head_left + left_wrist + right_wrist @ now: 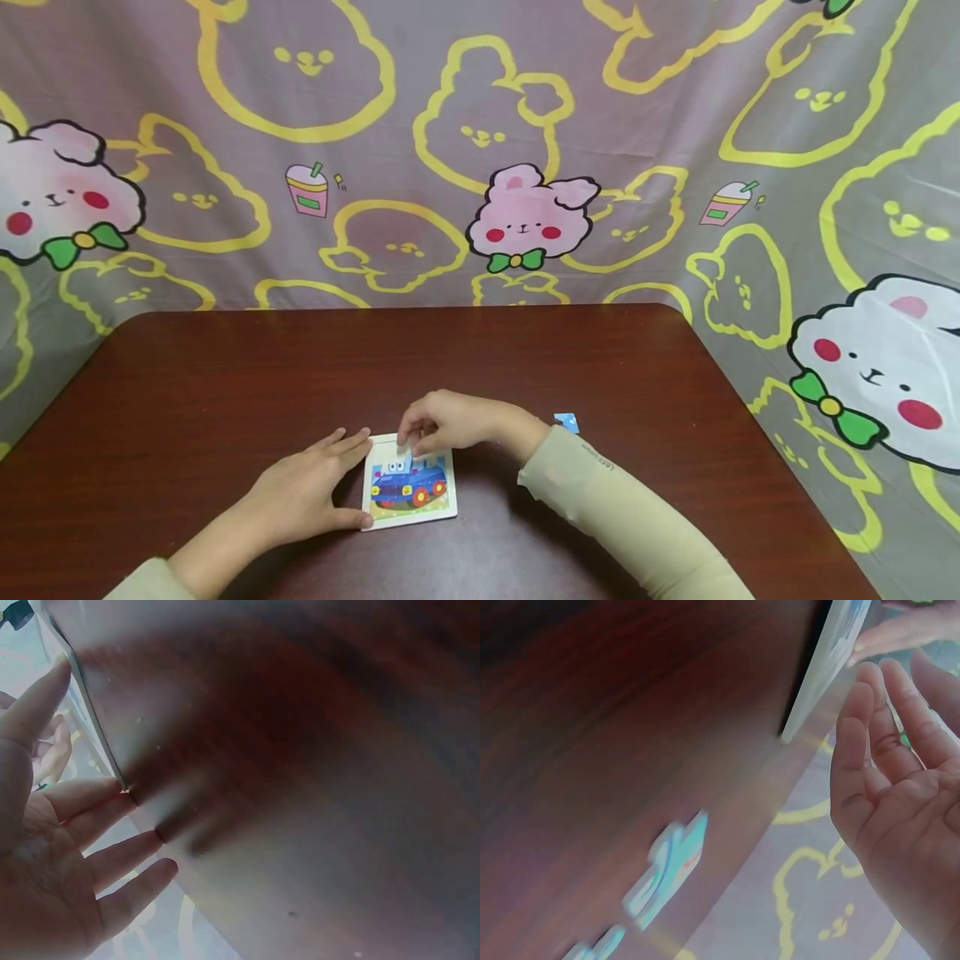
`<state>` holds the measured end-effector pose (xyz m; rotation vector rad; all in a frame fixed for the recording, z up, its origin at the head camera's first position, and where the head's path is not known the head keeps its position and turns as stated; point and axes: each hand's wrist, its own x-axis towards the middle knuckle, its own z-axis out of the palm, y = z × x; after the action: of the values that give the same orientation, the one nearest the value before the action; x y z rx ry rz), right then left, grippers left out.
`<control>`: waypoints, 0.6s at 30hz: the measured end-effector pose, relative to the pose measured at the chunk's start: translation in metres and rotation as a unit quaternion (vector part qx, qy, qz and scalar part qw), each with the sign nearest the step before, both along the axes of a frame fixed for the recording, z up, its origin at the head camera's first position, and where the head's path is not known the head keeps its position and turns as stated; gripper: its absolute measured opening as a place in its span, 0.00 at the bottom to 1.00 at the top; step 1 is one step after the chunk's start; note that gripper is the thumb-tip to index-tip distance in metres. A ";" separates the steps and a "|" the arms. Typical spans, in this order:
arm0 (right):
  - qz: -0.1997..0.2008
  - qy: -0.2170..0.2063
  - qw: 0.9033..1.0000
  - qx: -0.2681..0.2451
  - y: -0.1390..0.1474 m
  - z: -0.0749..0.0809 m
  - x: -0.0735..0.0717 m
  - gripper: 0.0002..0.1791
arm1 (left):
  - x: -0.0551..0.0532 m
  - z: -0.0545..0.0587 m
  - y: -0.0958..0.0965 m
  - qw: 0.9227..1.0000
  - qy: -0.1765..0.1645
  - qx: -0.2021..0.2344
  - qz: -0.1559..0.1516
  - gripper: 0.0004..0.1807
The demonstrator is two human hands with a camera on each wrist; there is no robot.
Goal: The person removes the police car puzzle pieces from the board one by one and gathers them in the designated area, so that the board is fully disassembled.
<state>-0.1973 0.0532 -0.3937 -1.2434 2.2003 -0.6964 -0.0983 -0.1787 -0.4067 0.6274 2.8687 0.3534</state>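
Head view, vehicle puzzle (pixel 408 492) touching left hand (pixel 303 493), partly beneath right hand (pixel 450 421)

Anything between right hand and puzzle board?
Nothing visible. In the head view the right hand is over the upper part of the puzzle board; contact unclear. The left hand is at its left edge, not between. A loose blue piece lies off to the right.

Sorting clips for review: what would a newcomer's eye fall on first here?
The cartoon curtain fills the background. On the table lies a vehicle puzzle, left hand at its left edge, right hand over its far edge. A loose blue piece lies beyond the right sleeve.
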 end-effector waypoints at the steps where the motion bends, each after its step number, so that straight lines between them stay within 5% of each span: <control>1: 0.005 0.000 1.000 0.002 -0.003 0.000 0.001 0.10 | 0.000 0.000 0.000 1.000 0.000 0.002 0.001 0.54; 18: 0.027 0.025 0.998 0.045 -0.024 -0.008 0.011 0.07 | 0.000 -0.002 -0.003 1.000 0.003 0.016 0.009 0.54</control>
<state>-0.1866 0.0290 -0.4019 -1.2827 2.2027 -0.5454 -0.0982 -0.1813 -0.4085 0.6108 2.8816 0.4022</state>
